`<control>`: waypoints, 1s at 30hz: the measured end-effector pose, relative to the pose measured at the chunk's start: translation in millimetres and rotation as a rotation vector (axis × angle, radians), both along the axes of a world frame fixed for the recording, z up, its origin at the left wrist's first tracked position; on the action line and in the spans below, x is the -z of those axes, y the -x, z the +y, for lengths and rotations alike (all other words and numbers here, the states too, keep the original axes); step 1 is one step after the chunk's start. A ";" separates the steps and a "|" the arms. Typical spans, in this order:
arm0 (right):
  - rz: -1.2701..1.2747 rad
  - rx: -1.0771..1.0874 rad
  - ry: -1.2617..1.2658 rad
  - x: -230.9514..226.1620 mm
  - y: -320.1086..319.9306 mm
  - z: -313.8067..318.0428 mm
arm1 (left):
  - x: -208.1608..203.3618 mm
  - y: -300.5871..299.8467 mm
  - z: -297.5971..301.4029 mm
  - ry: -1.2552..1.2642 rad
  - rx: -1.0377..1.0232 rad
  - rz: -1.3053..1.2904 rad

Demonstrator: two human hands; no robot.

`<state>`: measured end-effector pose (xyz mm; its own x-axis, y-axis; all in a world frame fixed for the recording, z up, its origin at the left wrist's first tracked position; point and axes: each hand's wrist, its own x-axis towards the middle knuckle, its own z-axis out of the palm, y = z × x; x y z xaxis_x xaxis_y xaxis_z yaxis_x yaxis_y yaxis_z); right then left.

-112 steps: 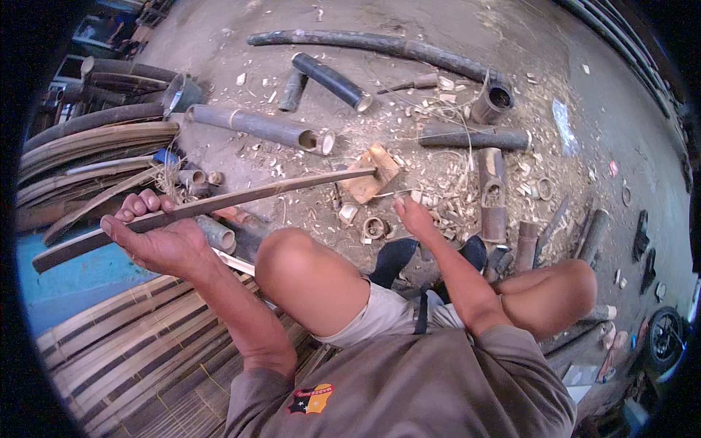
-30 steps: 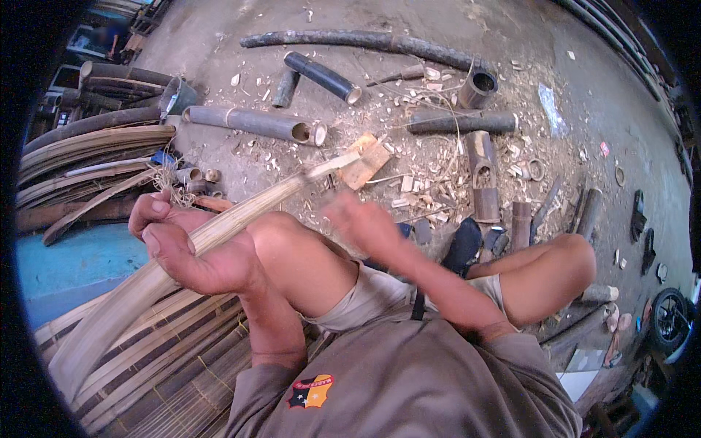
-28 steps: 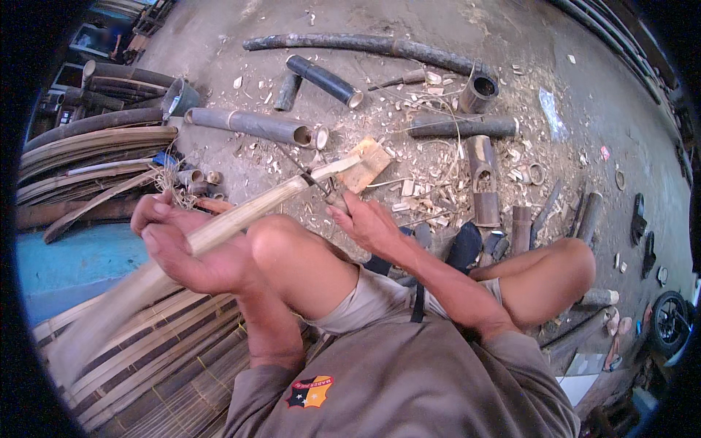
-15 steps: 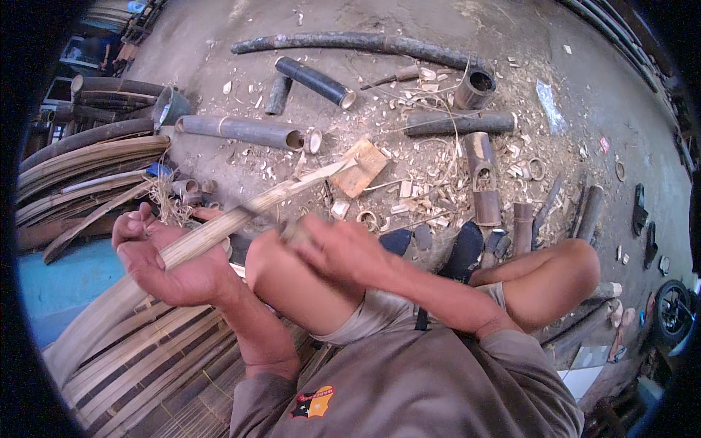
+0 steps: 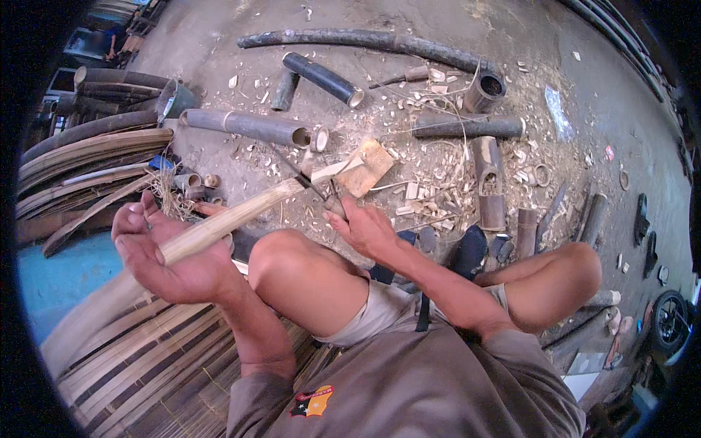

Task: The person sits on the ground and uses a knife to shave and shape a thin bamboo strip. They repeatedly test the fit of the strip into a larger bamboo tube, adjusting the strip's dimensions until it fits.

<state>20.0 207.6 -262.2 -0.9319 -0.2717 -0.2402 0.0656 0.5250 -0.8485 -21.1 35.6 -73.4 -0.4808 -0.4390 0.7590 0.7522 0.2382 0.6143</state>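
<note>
A long pale bamboo strip slants from the lower left up to a small wooden block on the floor, its far end resting there. My left hand, palm up, is closed round the strip beyond my left knee. In my right hand is a knife, gripped by its handle. The knife's dark blade crosses the strip near the block and appears to touch it. Behind my left hand the strip's near end is smeared by motion.
Bamboo shavings litter the floor ahead. Several bamboo tubes lie about, among them a grey tube, a black tube and a notched tube. Split bamboo is stacked at the left. Slatted bamboo lies beside me.
My right hand and the knife have moved forward along the strip, away from my left knee toward the block. My left hand still holds the strip in nearly the same place.
</note>
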 end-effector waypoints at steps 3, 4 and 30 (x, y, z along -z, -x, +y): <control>0.112 -0.104 0.148 -26.6 -6.6 -3.0 | 1.8 1.4 -14.1 -0.019 -0.007 -0.008; 0.177 -0.147 0.195 -42.3 -6.3 -2.9 | -0.9 0.5 -4.9 -0.060 -0.017 -0.002; 0.058 0.092 0.081 77.1 26.9 5.6 | -6.9 12.3 13.1 -0.041 -0.117 0.020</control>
<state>-6.9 213.2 -339.3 -0.9655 -0.2009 -0.1658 0.0597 0.4489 -0.8916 -33.3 48.8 -66.5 -0.4097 -0.5222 0.7480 0.7329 0.2998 0.6107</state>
